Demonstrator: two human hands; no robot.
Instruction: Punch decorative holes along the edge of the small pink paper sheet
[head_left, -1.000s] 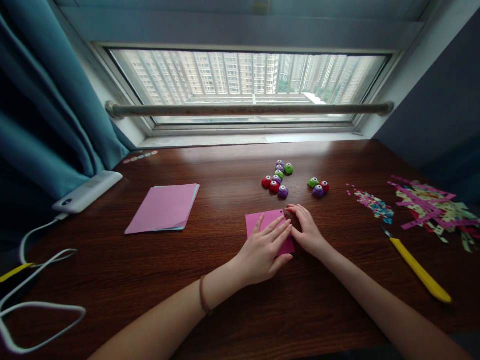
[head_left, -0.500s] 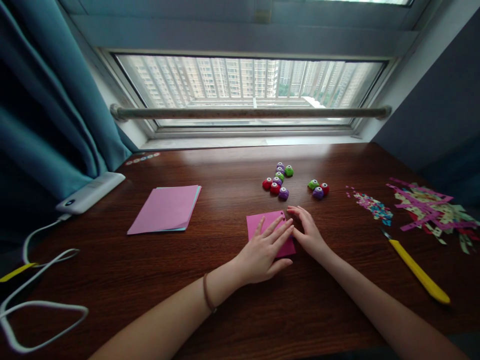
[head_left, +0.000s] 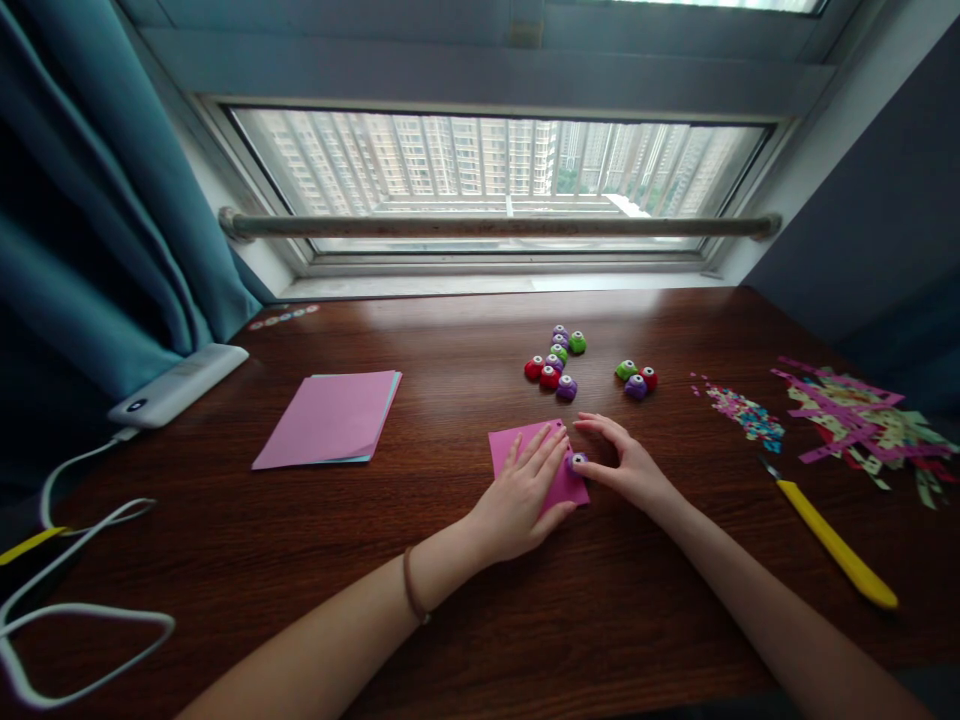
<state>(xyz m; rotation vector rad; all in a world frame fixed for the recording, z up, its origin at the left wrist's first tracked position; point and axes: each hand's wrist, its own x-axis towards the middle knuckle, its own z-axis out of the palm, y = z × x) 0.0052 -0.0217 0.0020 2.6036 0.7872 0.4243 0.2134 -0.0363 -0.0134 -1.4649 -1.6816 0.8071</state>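
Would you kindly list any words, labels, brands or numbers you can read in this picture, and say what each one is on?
No text can be read anywhere in this view.
White power bank: only a dark round mark shows, no legible lettering.
Small paper punches: any marking is too small to tell.
Paper scraps: patterned, but nothing reads as letters.
Pink paper under the left hand and right hand: plain.

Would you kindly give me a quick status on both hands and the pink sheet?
Left hand flat on pink sheet. Right hand pinching small purple punch at sheet's right edge. Other punches beyond, apart.
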